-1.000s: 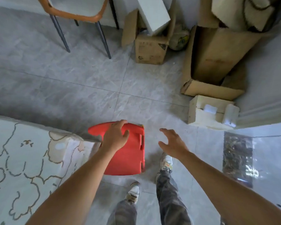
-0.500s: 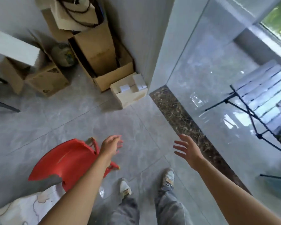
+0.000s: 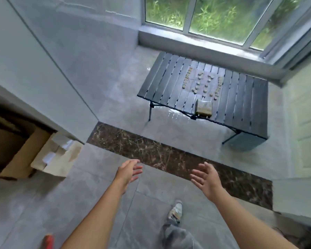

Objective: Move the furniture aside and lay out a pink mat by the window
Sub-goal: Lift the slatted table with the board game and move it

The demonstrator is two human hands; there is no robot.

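A black slatted folding table [image 3: 239, 97] stands on the shiny floor under the window [image 3: 214, 17]. Several small round pieces [image 3: 203, 83] lie in rows on its top, with a small tan box [image 3: 204, 107] near its front edge. My left hand [image 3: 128, 171] and my right hand [image 3: 206, 177] are raised in front of me over the grey floor tiles, fingers spread, holding nothing, well short of the table. A sliver of the red stool [image 3: 48, 240] shows at the bottom edge. No pink mat is in view.
A dark marble threshold strip [image 3: 151, 151] crosses the floor between me and the table. Cardboard boxes [image 3: 25, 151] and a white foam box [image 3: 59, 157] sit against the wall at left. A pale panelled door [image 3: 305, 123] is at right. My shoe [image 3: 176, 210] steps forward.
My view has swung right from the red stool and boxes to the window and table. My left hand has let go of the stool; both hands now reach forward, open.
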